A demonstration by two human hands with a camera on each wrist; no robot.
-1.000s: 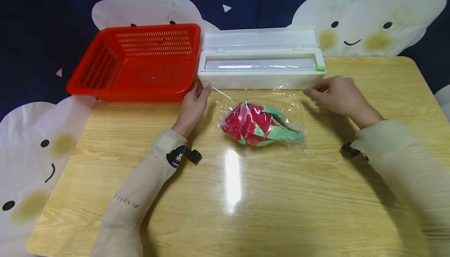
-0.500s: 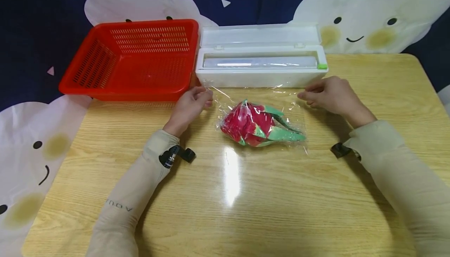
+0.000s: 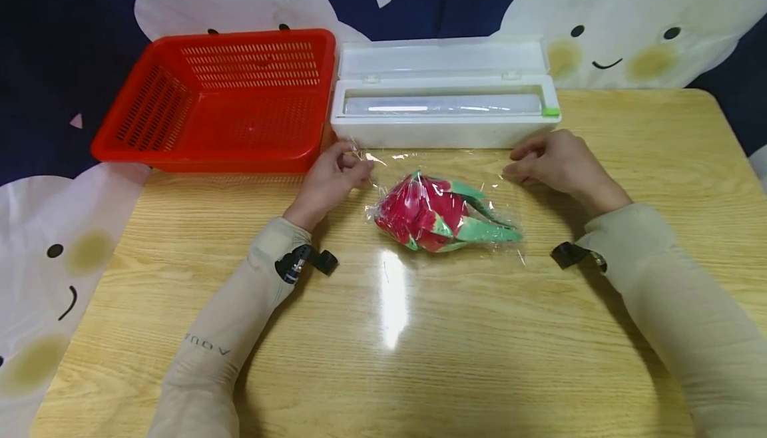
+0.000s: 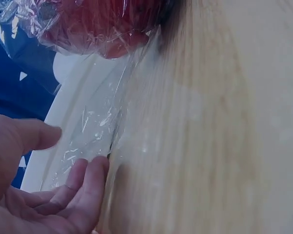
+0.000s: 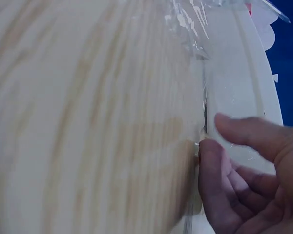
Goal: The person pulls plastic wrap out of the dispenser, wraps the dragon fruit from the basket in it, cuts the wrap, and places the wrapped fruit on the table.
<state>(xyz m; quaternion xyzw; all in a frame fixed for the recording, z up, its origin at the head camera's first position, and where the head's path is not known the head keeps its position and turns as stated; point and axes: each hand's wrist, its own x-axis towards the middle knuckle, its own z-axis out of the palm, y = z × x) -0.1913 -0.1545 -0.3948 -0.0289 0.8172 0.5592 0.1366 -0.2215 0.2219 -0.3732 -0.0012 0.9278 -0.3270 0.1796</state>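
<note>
A red and green dragon fruit (image 3: 425,215) lies on the table, wrapped in clear cling film (image 3: 395,170) whose loose edge spreads toward the white wrap dispenser (image 3: 446,133). To the left, my left hand (image 3: 332,175) has its fingertips at the film's far left part; in the left wrist view the thumb stands well apart from the fingers (image 4: 95,180). On the other side, my right hand (image 3: 554,162) is at the film's far right end. Its index fingertip touches the film edge in the right wrist view, with the thumb (image 5: 244,131) a small gap away.
Behind the fruit stands the dispenser with its lid (image 3: 443,57) raised, a film roll (image 3: 443,104) inside and a green tab (image 3: 550,112) at the right end. A red plastic basket (image 3: 210,157) sits back left, against the dispenser. The wooden table (image 3: 479,345) extends in front.
My right hand has shifted left and slightly toward me along the film. My left hand first drew back a little, then moved right onto the film. The fruit stays in place.
</note>
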